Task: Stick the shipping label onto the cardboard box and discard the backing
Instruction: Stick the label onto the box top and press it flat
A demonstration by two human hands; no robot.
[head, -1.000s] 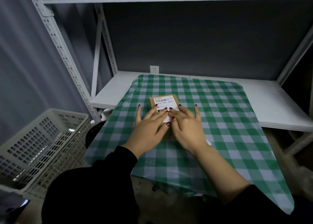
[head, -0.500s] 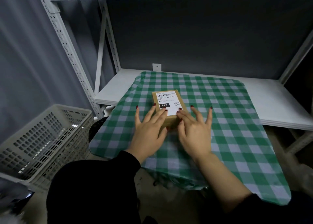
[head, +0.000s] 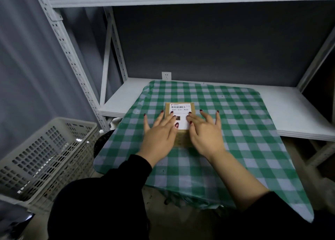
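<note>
Now my left hand [head: 159, 136] and right hand [head: 204, 132], fingers spread flat and empty, smooth the shipping label [head: 180, 115] onto the cardboard box [head: 181, 136] beneath them; next, I judge, comes discarding the backing, which I cannot see.

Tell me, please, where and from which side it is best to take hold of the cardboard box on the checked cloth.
Probably by its two long side walls, coming down from above with one hand on each. The cardboard box lies flat and low on the checked cloth, its sides bare, and the left hand and right hand already flank it. Keep fingers off the label on top.
</note>
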